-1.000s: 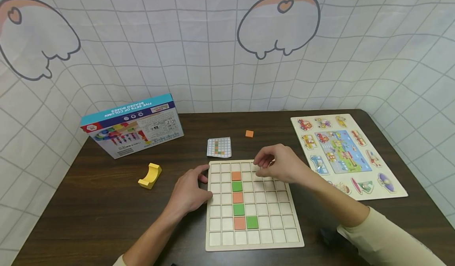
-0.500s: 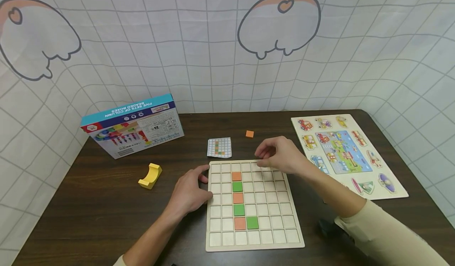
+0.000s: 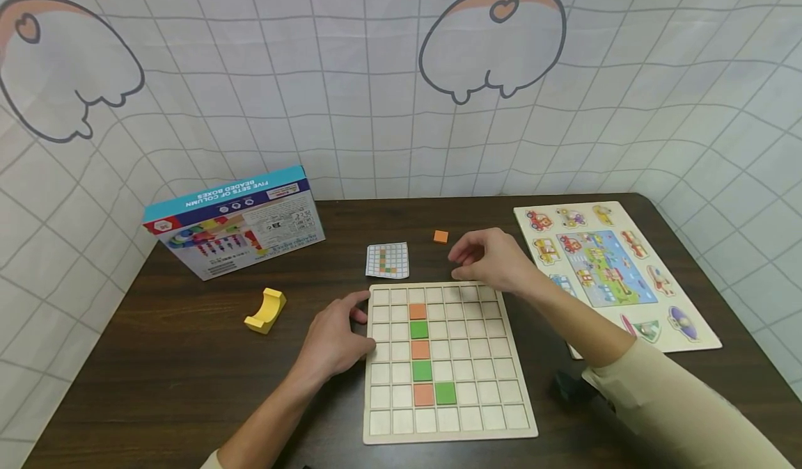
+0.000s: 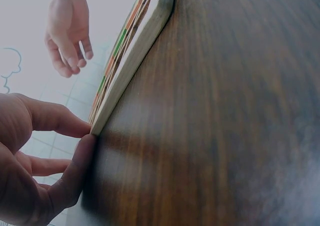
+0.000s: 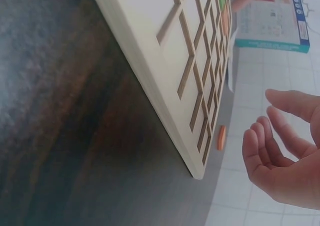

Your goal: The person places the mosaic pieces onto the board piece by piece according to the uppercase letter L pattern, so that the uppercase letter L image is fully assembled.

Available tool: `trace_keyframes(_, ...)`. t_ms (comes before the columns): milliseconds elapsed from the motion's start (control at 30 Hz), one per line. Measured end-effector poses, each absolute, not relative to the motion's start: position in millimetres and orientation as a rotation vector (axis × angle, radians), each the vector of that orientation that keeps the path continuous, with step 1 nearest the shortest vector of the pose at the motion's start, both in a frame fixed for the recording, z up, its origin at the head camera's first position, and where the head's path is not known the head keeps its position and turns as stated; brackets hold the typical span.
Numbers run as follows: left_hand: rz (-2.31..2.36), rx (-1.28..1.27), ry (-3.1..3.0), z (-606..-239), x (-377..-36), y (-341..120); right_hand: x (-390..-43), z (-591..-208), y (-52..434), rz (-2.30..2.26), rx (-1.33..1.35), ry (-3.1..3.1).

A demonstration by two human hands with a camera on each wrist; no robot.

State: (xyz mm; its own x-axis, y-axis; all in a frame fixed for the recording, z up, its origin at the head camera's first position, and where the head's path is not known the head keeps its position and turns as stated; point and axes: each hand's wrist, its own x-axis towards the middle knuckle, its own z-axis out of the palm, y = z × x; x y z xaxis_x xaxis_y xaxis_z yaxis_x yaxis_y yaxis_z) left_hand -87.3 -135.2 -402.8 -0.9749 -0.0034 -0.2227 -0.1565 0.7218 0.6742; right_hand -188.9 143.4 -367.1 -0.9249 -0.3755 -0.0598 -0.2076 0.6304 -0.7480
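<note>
My left hand rests at the left edge of a wooden grid board; its thumb and fingertips touch the rim, as the left wrist view also shows. Orange tiles and green tiles alternate down one column of the board. Another green tile lies beside the lowest orange one. Over the board's far edge hovers my right hand, fingers loosely bent, with nothing between them in the right wrist view. A loose orange tile lies on the table a little beyond its fingertips.
A paper card with a coloured grid pattern lies behind the board. The picture puzzle board is at the right, partly under my right arm. At the left are a yellow curved block and a printed box.
My right hand has moved away from the board's upper squares, out past its far edge and nearer the loose orange tile. My left hand has stayed at the board's edge.
</note>
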Motion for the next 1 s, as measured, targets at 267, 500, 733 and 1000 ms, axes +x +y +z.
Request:
trace_keyframes(267,1.093,-0.132,2.720,-402.2,-87.0,-135.5,-201.4,-370.9,142.8,-1.188,-0.458,2.667)
trace_keyframes(500,1.093,-0.134,2.717,-401.6,-87.2,-135.1,-214.5,-374.0,142.1,-1.217,-0.452,2.684)
trace_keyframes(733,1.094,-0.133,2.718,-403.0,-87.6,-135.3,-224.9,-377.4,140.4,-1.230,-0.423,2.679)
trace_keyframes(1000,1.108,-0.109,2.738,-403.9,-86.5,-135.9,-235.8,-379.3,135.5,-1.238,-0.380,2.672)
